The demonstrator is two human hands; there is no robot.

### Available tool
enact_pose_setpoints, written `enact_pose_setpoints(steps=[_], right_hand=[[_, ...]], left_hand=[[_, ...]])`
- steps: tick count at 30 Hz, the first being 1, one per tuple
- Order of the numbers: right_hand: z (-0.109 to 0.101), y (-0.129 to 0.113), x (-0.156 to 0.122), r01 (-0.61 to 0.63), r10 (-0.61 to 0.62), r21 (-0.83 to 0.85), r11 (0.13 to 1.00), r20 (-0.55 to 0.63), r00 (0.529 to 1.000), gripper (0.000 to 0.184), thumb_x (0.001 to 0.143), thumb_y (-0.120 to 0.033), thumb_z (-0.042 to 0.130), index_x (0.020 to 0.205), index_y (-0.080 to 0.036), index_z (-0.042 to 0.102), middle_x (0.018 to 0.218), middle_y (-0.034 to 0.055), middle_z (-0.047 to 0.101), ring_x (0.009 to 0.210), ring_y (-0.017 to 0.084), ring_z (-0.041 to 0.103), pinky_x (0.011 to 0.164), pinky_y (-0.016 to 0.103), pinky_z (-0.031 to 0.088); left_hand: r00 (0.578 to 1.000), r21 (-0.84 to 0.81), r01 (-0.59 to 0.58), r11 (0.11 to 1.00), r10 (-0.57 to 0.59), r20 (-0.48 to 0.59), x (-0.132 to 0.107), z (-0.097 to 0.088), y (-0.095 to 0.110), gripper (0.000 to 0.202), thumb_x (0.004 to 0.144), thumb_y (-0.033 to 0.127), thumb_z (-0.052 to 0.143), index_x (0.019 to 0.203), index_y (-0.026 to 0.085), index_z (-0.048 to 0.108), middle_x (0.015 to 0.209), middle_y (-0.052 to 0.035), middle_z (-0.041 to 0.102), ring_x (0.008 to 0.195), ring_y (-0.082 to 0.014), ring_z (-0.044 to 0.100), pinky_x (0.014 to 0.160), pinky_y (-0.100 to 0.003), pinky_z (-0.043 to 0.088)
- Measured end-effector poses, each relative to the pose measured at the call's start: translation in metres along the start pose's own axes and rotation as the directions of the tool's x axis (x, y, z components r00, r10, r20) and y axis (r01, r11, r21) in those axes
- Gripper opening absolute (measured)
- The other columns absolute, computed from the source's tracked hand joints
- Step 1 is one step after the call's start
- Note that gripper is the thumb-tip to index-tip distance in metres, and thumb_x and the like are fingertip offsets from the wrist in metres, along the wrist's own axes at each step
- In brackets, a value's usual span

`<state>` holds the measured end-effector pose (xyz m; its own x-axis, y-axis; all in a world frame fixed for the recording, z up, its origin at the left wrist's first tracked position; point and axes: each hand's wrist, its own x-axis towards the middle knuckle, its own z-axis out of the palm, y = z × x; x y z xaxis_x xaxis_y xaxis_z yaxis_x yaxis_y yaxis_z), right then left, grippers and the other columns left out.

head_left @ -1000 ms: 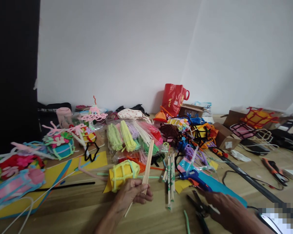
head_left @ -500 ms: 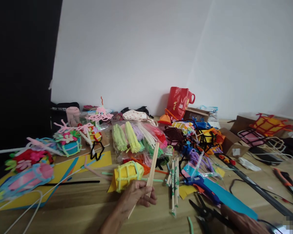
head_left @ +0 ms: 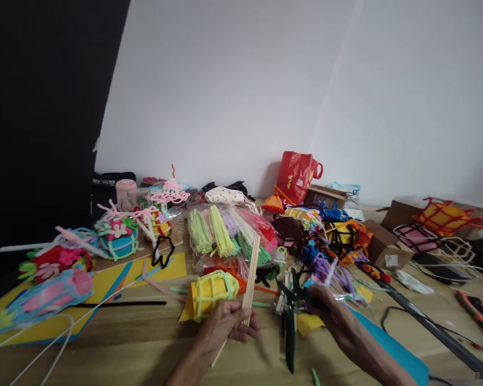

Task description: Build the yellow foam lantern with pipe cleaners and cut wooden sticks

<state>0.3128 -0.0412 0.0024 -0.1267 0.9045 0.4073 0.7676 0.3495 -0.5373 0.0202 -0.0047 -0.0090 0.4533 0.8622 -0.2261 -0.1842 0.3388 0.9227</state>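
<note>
My left hand [head_left: 231, 321] is closed around a small bundle of pale wooden sticks [head_left: 252, 276], which stands nearly upright with its tops close together. One stick end pokes out below the hand. To its right, my right hand [head_left: 324, 303] grips a pair of dark-handled cutting pliers [head_left: 290, 305]; their jaws point up and left, apart from the sticks. One handle hangs down outside the fingers. Behind the pliers, wrapped chopsticks [head_left: 280, 300] lie partly hidden. A yellow lantern-like piece with pale green pipe-cleaner netting [head_left: 212, 292] lies just beyond my left hand.
Bagged pipe cleaners [head_left: 221, 230] lie mid-table, with finished fuzzy crafts [head_left: 118, 241] at left. A red bag [head_left: 295, 177] stands by the wall. Cardboard boxes [head_left: 386, 244], a dark metal strip [head_left: 418, 311] and orange-handled pliers [head_left: 477, 316] are at right. Blue sheet [head_left: 390, 343] lies under my right forearm.
My right hand has lifted the pliers from the lower right and carried them left and up, towards the sticks. My left hand keeps its hold almost unmoved. The view has shifted slightly.
</note>
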Motion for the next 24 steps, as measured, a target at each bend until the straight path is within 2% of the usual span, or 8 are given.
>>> enact_pose_setpoints(steps=[4, 7, 12, 18, 19, 21, 23, 24], right_hand=[[0.037, -0.018, 0.041, -0.074, 0.036, 0.463, 0.883, 0.090, 0.995, 0.044, 0.088, -0.042, 0.053, 0.128, -0.023, 0.054, 0.126, 0.0101, 0.061, 0.116, 0.028, 0.056, 0.101, 0.043, 0.043], [0.060, -0.030, 0.059, -0.116, 0.047, 0.624, 0.773, 0.127, 0.991, 0.044, 0.085, -0.044, 0.058, 0.122, -0.021, 0.057, 0.117, 0.0086, 0.065, 0.111, 0.028, 0.057, 0.099, 0.043, 0.043], [0.092, -0.043, 0.059, -0.221, 0.225, 0.699, 0.681, 0.087, 0.970, 0.060, 0.078, -0.049, 0.063, 0.130, -0.022, 0.050, 0.129, 0.0082, 0.057, 0.124, 0.030, 0.047, 0.106, 0.045, 0.034], [0.111, -0.054, 0.047, -0.152, 0.176, 0.694, 0.704, 0.036, 0.984, 0.089, 0.071, -0.049, 0.073, 0.144, -0.022, 0.029, 0.145, 0.0122, 0.040, 0.134, 0.031, 0.033, 0.112, 0.046, 0.024], [0.113, -0.056, 0.046, -0.152, 0.164, 0.704, 0.693, 0.052, 0.985, 0.096, 0.068, -0.050, 0.075, 0.145, -0.023, 0.025, 0.144, 0.0127, 0.040, 0.132, 0.033, 0.036, 0.110, 0.046, 0.028], [0.117, -0.062, 0.043, -0.199, 0.148, 0.746, 0.636, 0.134, 0.980, 0.109, 0.063, -0.051, 0.078, 0.148, -0.026, 0.014, 0.137, 0.0140, 0.045, 0.115, 0.034, 0.054, 0.097, 0.047, 0.043], [0.122, -0.070, 0.039, -0.272, 0.117, 0.807, 0.524, 0.248, 0.962, 0.116, 0.064, -0.053, 0.077, 0.149, -0.029, 0.002, 0.120, 0.0124, 0.057, 0.078, 0.027, 0.067, 0.072, 0.043, 0.054], [0.125, -0.074, 0.037, -0.296, 0.098, 0.836, 0.461, 0.284, 0.954, 0.116, 0.066, -0.054, 0.075, 0.148, -0.030, -0.003, 0.108, 0.0095, 0.062, 0.061, 0.021, 0.064, 0.061, 0.040, 0.054]], left_hand=[[0.999, -0.040, -0.049, 0.998, 0.049, -0.004, -0.001, 0.001, 0.004, 0.043, 0.063, 0.051, 0.075, 0.079, 0.011, 0.068, 0.078, -0.0090, 0.073, 0.066, -0.0176, 0.070, 0.051, -0.020, 0.045], [0.996, -0.054, -0.090, 0.994, 0.089, -0.018, -0.003, 0.001, 0.008, 0.044, 0.063, 0.051, 0.076, 0.080, 0.012, 0.069, 0.075, -0.0074, 0.074, 0.064, -0.0162, 0.069, 0.051, -0.019, 0.045], [0.988, -0.049, -0.097, 0.994, 0.090, -0.127, -0.003, 0.004, 0.009, 0.058, 0.054, 0.062, 0.076, 0.082, 0.012, 0.069, 0.070, -0.0068, 0.073, 0.059, -0.0167, 0.068, 0.050, -0.021, 0.046], [0.971, 0.072, -0.136, 0.988, 0.148, -0.190, 0.000, 0.013, 0.003, 0.067, 0.051, 0.074, 0.068, 0.075, 0.012, 0.067, 0.062, -0.0054, 0.070, 0.044, -0.0129, 0.059, 0.043, -0.022, 0.043], [0.968, 0.103, -0.136, 0.985, 0.154, -0.199, 0.001, 0.014, 0.002, 0.067, 0.052, 0.076, 0.066, 0.073, 0.012, 0.067, 0.055, -0.0039, 0.067, 0.042, -0.0129, 0.058, 0.042, -0.022, 0.043], [0.959, 0.163, -0.133, 0.978, 0.169, -0.230, 0.003, 0.015, 0.001, 0.067, 0.054, 0.078, 0.062, 0.070, 0.012, 0.066, 0.042, -0.0008, 0.059, 0.038, -0.0124, 0.054, 0.041, -0.022, 0.040], [0.953, 0.184, -0.127, 0.975, 0.171, -0.249, 0.004, 0.016, 0.001, 0.069, 0.057, 0.079, 0.059, 0.072, 0.012, 0.067, 0.035, 0.0013, 0.053, 0.034, -0.0121, 0.050, 0.039, -0.022, 0.038], [0.954, 0.179, -0.127, 0.976, 0.170, -0.249, 0.004, 0.016, 0.001, 0.070, 0.057, 0.079, 0.058, 0.075, 0.012, 0.067, 0.035, 0.0016, 0.053, 0.034, -0.0121, 0.049, 0.038, -0.022, 0.037]])
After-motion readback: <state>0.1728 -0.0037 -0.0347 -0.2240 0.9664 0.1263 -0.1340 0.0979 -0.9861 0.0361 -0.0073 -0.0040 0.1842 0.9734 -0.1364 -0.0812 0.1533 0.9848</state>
